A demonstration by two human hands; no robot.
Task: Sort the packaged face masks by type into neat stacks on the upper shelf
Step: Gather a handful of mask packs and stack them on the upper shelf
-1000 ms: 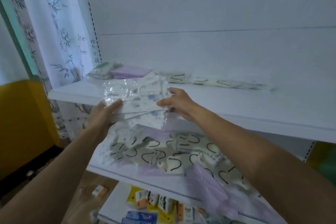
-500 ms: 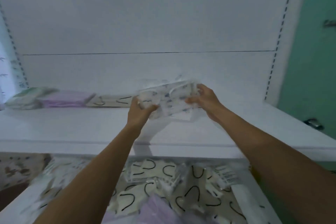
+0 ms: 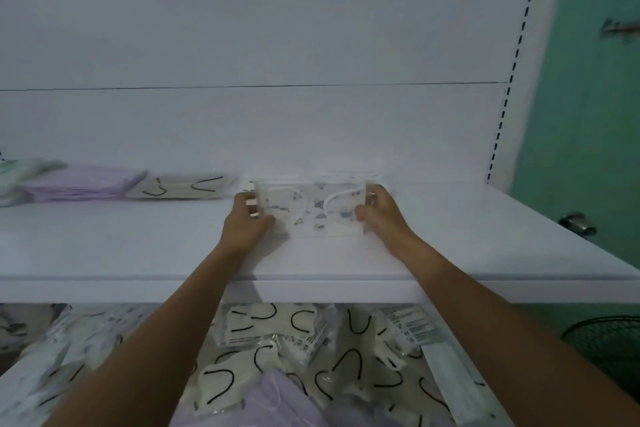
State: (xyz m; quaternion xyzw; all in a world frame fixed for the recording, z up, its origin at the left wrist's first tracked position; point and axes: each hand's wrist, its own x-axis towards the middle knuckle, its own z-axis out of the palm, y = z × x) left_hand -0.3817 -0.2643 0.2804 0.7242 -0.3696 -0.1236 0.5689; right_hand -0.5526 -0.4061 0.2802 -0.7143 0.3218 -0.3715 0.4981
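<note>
View: one only, a wide-angle camera worn on the person's head.
Position: in front of the shelving, slightly above the upper shelf (image 3: 104, 253), so both its top and its front lip show.
Facing: forward and a little down, nearly square to the white back panel (image 3: 277, 28).
Nearness: close. Both forearms enter from the bottom edge, and the left hand (image 3: 244, 222) and right hand (image 3: 381, 215) grip the printed mask packets (image 3: 311, 208) near frame centre.
Bottom of frame: the lower shelf's loose packets (image 3: 311, 340) show beneath the lip.
Right side: the slotted upright (image 3: 512, 80) and the green wall (image 3: 588, 114).
Left edge: the purple stack (image 3: 76, 184) lies beside the border.
</note>
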